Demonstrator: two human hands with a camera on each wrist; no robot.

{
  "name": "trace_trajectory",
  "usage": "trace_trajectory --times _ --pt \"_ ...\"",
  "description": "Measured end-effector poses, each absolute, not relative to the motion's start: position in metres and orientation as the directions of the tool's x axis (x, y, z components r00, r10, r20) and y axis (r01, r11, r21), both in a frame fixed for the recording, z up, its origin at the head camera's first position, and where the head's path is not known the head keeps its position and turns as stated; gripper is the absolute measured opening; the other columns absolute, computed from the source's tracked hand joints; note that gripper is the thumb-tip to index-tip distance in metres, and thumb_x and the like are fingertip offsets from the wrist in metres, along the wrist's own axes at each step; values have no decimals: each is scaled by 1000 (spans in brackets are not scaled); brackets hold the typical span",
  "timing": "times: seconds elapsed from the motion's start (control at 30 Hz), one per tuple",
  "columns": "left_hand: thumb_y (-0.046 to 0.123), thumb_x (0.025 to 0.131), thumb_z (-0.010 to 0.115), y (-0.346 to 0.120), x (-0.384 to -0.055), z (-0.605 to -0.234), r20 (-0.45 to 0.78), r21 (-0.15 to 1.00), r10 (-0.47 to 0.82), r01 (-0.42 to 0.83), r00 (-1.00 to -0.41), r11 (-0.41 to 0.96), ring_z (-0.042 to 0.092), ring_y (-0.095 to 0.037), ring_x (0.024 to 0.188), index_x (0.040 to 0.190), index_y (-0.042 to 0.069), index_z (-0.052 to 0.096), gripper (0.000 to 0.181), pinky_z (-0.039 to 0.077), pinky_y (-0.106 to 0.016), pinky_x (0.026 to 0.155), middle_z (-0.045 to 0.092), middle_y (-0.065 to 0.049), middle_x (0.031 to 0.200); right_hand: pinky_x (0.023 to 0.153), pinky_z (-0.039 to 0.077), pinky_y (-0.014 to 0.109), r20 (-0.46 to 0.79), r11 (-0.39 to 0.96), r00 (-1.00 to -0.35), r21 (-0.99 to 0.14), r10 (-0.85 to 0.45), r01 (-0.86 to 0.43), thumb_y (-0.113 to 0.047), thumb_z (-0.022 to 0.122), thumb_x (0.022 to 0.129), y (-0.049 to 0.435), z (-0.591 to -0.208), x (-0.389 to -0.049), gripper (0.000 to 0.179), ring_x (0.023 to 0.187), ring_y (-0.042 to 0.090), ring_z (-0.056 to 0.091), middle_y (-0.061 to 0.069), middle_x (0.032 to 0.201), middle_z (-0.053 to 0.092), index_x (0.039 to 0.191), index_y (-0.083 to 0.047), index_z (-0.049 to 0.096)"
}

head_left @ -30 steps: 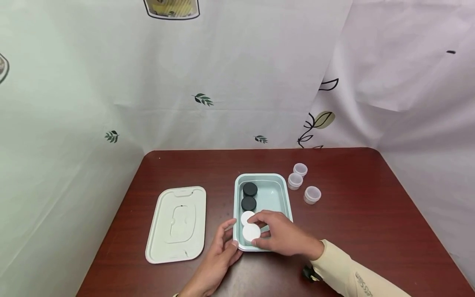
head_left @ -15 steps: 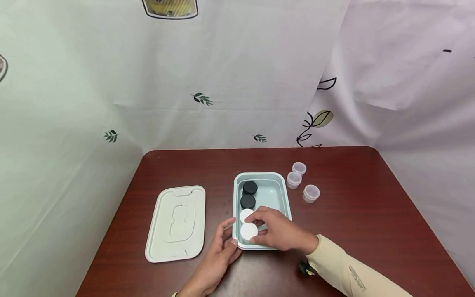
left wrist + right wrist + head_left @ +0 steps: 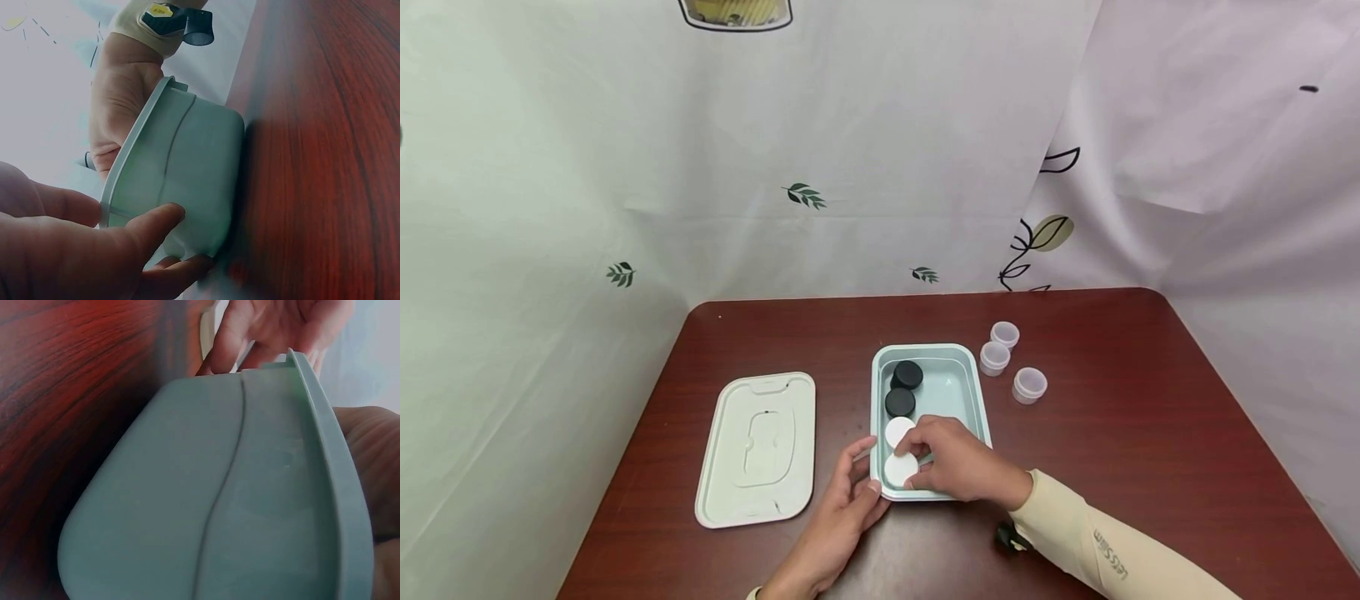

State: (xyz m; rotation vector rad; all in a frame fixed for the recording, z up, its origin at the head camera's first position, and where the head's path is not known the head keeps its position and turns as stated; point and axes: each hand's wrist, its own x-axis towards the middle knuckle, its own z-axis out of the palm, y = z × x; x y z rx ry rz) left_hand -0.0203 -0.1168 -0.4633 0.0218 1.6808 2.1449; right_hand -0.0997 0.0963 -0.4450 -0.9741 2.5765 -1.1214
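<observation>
A pale blue-green rectangular tub stands on the table. Along its left side sit two black round-topped jars, then a white round-topped jar. A second white round-topped jar lies in the near left corner, where the thumb and fingers of my right hand pinch it. My left hand holds the tub's near left corner from outside, thumb and index finger at the rim. Its other fingers touch the outer wall in the left wrist view. The right wrist view shows mostly the tub's outer wall.
An off-white rectangular lid lies flat to the left. Several small translucent cups, such as the nearest one, stand right of the tub. A dark wrist device sits by the right sleeve. Printed white sheets enclose the table.
The pinched white jar has shifted slightly left in the tub's near corner, together with my right hand. My left hand stays at the corner. The view has tilted a little.
</observation>
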Motion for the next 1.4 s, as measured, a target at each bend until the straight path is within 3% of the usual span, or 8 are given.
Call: trace_trajectory --times 0.2,0.5,0.83,1.03,1.17,1.4 --pt "10 113 45 -115 -21 -463 -232 934 330 -304 -915 -186 50 -25 143 163 16 21 56 50 -25 105 28 -27 166 75 54 22 79 531 -784 -694 -615 -486 -13 95 75 98 -443 -100 27 83 11 67 -4 84 67 98 -13 80" --pt "9 113 44 -114 -21 -461 -220 939 332 -291 -917 -181 48 -29 145 163 14 20 56 49 -27 107 26 -28 167 78 56 24 62 547 -812 -709 -580 -445 -16 93 78 102 -431 -101 30 82 8 67 -2 85 71 104 -9 78" --pt "10 112 44 -116 -21 -461 -230 941 327 -296 -916 -166 51 -26 141 163 15 20 56 49 -32 109 28 -27 166 89 62 31 -1 392 -836 -884 -549 -256 -17 88 88 124 -409 -113 37 107 33 76 15 116 76 118 -3 74" --pt "10 113 44 -116 -20 -461 -238 941 318 -299 -918 -157 51 -27 140 163 16 20 56 49 -37 110 29 -27 165 93 61 33 13 350 -878 -915 -478 -204 -20 85 91 146 -405 -123 39 116 39 73 13 121 76 124 -6 72" --pt "10 112 43 -116 -19 -462 -245 938 318 -307 -916 -160 50 -27 141 164 16 20 57 49 -38 111 28 -28 165 90 61 27 15 344 -921 -925 -389 -160 -17 83 93 164 -406 -130 39 114 32 74 15 122 76 127 -2 71" --pt "9 112 42 -117 -18 -463 -253 936 323 -315 -912 -156 50 -27 141 164 16 20 57 49 -40 112 28 -27 166 87 59 21 21 306 -978 -948 -205 -85 -15 77 97 195 -415 -140 41 105 6 73 29 132 68 131 4 66"
